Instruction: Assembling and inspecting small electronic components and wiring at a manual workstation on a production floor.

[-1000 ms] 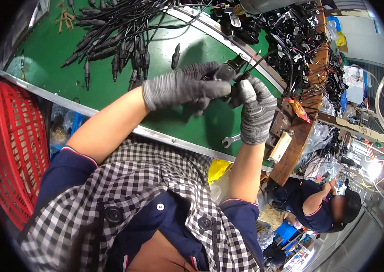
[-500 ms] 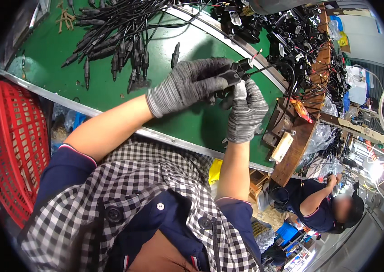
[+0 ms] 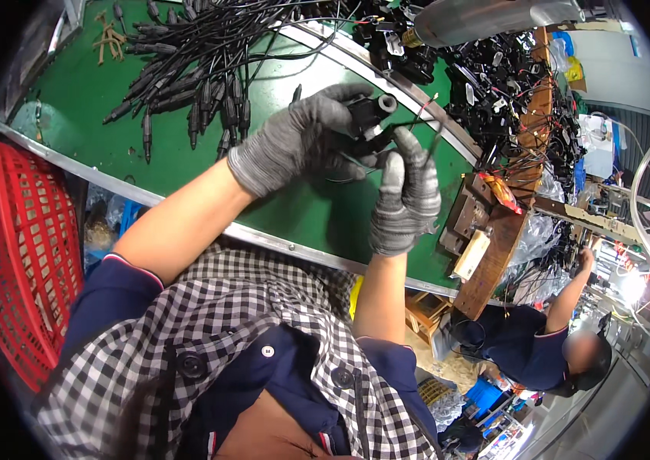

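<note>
Red basket: standing at the far left, beside the green surface.
Cable bundle: lying on the surface beyond the hands, its dark plugs fanning toward the person.
Left hand: wearing a grey glove, its fingers curling around the black part and gripping it above the surface.
Black part: sitting between the hands, now showing its round, hollow end, which has just been turned into view.
Right hand: hanging slightly lower than a moment ago, its fingers bent near the part and thin wires; whether they are gripping anything, one cannot tell. The left hand seems to be bearing the part mostly alone.
Black heap: spreading with loose wires beyond the right hand.
Co-worker: reaching one arm outward at far right.
</note>
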The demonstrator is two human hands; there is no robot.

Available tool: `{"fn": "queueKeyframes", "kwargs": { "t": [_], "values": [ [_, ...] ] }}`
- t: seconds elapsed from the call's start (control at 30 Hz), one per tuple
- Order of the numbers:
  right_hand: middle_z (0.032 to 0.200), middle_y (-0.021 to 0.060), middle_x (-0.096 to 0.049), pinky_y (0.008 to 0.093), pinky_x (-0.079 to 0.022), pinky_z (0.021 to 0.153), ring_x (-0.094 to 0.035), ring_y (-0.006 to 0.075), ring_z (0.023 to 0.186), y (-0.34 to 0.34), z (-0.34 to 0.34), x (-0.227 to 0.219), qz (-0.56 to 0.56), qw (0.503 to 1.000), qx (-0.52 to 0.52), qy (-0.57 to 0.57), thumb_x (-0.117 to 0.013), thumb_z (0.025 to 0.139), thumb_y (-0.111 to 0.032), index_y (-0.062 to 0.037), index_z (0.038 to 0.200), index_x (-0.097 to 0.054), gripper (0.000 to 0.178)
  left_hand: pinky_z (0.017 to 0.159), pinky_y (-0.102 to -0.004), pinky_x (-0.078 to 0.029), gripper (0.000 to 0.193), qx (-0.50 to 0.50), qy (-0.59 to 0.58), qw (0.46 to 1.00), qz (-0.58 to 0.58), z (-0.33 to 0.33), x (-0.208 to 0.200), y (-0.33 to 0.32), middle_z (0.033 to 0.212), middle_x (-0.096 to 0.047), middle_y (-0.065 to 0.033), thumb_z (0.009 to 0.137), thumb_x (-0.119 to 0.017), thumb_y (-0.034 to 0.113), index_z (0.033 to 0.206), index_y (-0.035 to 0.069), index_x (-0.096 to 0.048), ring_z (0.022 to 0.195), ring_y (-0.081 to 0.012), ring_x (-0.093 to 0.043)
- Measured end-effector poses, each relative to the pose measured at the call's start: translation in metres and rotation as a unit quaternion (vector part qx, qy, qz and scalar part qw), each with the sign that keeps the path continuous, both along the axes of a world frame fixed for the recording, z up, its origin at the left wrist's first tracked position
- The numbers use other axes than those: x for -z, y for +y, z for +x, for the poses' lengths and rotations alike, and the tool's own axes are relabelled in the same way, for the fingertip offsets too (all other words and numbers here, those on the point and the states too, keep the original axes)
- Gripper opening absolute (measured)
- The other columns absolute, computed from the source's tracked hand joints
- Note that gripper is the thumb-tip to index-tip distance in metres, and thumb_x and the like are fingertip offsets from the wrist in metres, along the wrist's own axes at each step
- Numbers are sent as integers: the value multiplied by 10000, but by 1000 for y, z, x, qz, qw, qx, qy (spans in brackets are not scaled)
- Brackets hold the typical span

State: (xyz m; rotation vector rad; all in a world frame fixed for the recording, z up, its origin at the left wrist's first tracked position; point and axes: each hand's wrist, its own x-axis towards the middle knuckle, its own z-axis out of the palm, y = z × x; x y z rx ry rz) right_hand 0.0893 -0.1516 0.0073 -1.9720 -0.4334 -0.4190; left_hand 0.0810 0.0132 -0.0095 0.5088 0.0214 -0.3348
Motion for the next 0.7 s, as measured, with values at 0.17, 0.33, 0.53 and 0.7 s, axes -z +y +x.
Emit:
{"fn": "queueKeyframes", "kwargs": {
  "t": [0.17,0.33,0.53,0.7],
  "values": [
    [900,86,-637,277,-478,743,-605,160,788,-17,-18,-6,-109,992,-63,-15,-566,851,-81,-10,1035,-606,201,786,-383,-523,585,-61,-40,996,-55,3,-6,1,1145,-551,-136,766,-661,222,1268,57,-409,985,-260,-585],
    [712,95,-524,343,-454,602,-558,263,675,-14,-70,-47,-385,864,-296,134,-583,823,-174,-62,956,-593,174,823,-379,-506,480,-146,-93,972,160,-2,-4,14,1143,-553,-127,773,-664,190,1189,41,-475,988,-247,-585],
    [738,86,-587,308,-478,646,-580,211,665,-11,-90,-97,68,993,-62,78,-551,846,-175,-49,866,-617,143,847,-284,-467,383,-203,-159,929,263,-7,-18,3,1020,-594,-54,781,-666,101,1133,35,-529,952,-146,-568],
    [627,110,-533,337,-449,543,-540,261,574,-5,-17,-48,-145,985,-59,-73,-555,847,-190,-28,767,-571,182,920,-341,-430,468,-210,-243,893,315,-19,-26,-1,1130,-562,-107,774,-690,184,1163,-8,-513,1069,-204,-542]
  ]
}}
